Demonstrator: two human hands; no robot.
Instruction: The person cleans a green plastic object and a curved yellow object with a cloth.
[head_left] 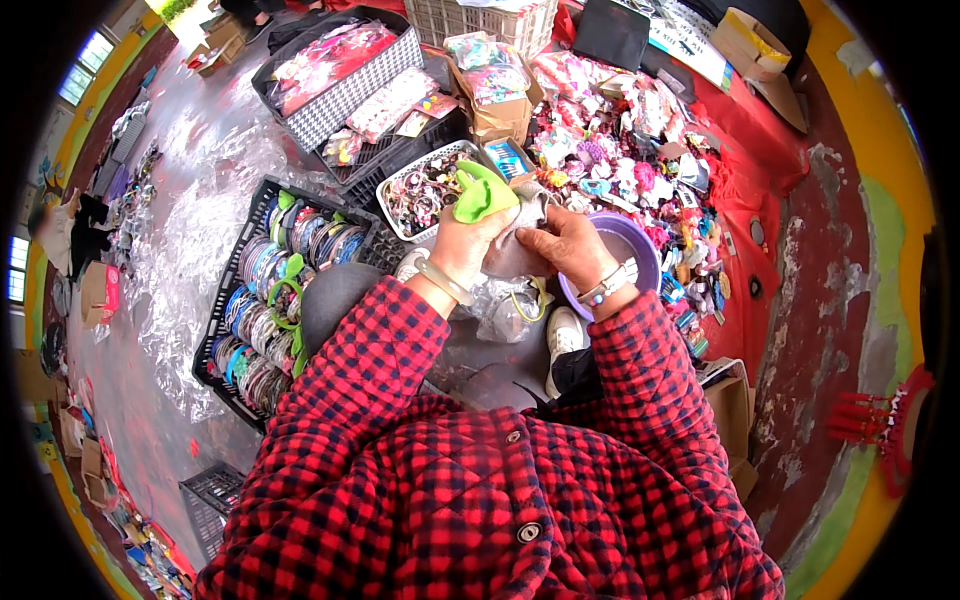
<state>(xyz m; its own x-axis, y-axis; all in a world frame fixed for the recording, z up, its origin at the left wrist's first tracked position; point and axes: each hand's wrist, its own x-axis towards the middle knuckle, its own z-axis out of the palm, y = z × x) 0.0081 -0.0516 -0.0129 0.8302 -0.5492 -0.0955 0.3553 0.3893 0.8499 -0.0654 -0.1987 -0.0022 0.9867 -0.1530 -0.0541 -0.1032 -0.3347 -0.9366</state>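
In front of me, my left hand point(465, 243) is closed around a bright green leaf-shaped piece point(483, 195), whose broad lobes stick out above the fingers. A greyish cloth point(513, 258) hangs between my two hands. Its right side is pinched by the thumb and fingers of my right hand point(578, 250). Whether the green piece carries on under the cloth is hidden. Below the hands lies a clear plastic bag point(510, 312) with a yellow-green band showing at it. Close to my right wrist stands a purple basin point(640, 238).
A black crate point(225, 340) of many hairbands, some green, stands at left. Beyond my hands are a white basket point(395, 222) of small accessories and a cardboard box point(500, 122) of packets. Hair ornaments point(640, 170) lie heaped on red cloth point(755, 210). Plastic sheeting point(200, 230) covers the left floor.
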